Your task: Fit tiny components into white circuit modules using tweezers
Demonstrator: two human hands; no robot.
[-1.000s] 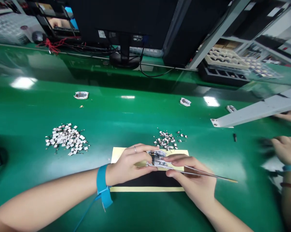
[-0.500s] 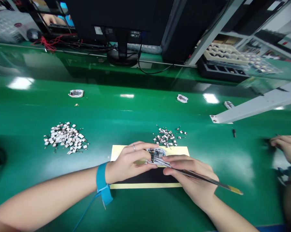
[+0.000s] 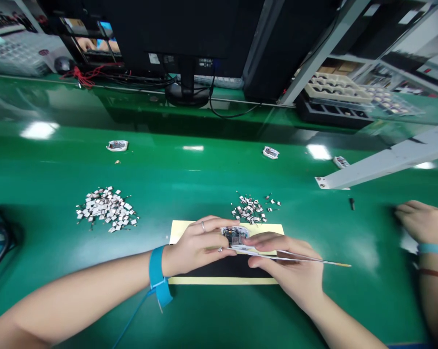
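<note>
My left hand grips a small white-cased device whose circuit board shows, over a black and yellow mat. Tweezers lie in the closed fingers of my right hand. Their tips reach the lower edge of the device; exactly what they touch is too small to make out. The right fingertips also rest against the device's right side. Beyond the mat lies a small pile of tiny wired parts, and a larger pile of similar parts lies to the left.
Three similar open devices lie farther back, one of them at the left. A white metal bracket slants in from the right. Another person's hand is at the right edge. A monitor and black trays stand behind.
The tweezers have swung flatter, their rear end rising, and their arms look more spread. My left hand keeps its grip on the device. The other person's hand at right has shifted left.
</note>
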